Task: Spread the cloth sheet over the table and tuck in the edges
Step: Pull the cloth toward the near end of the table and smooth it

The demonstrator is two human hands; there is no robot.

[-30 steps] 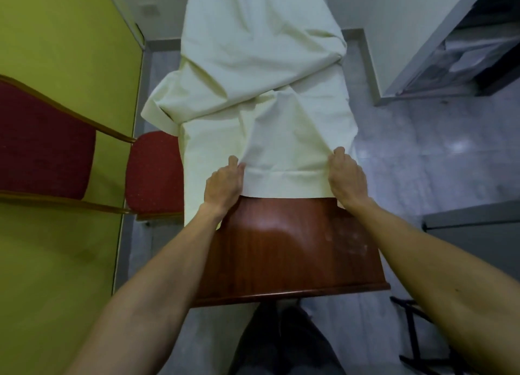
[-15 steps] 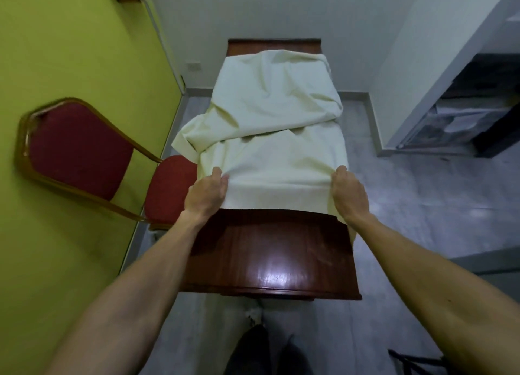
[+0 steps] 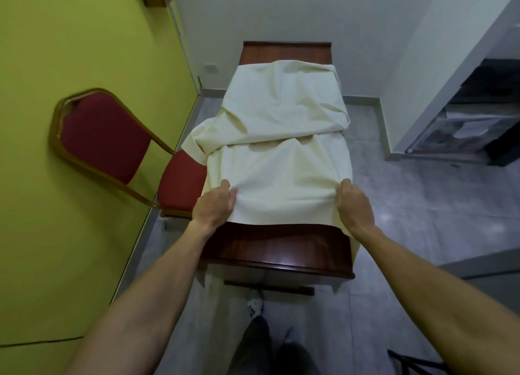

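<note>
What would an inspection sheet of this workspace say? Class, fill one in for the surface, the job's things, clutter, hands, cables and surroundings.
Surface: wooden table, bare at its near end and in a strip at the far end.
Job's things: cream cloth sheet, rumpled and folded over itself mid-table, hanging off both long sides; near hem not yet at the near edge.
Clutter: nothing seen on the table.
Hands: left hand and right hand each grip the sheet near its front corners.
Cables: nothing seen.
Surroundings: red chair against the green wall left of the table; grey tiled floor; the person's legs at the near end.
</note>
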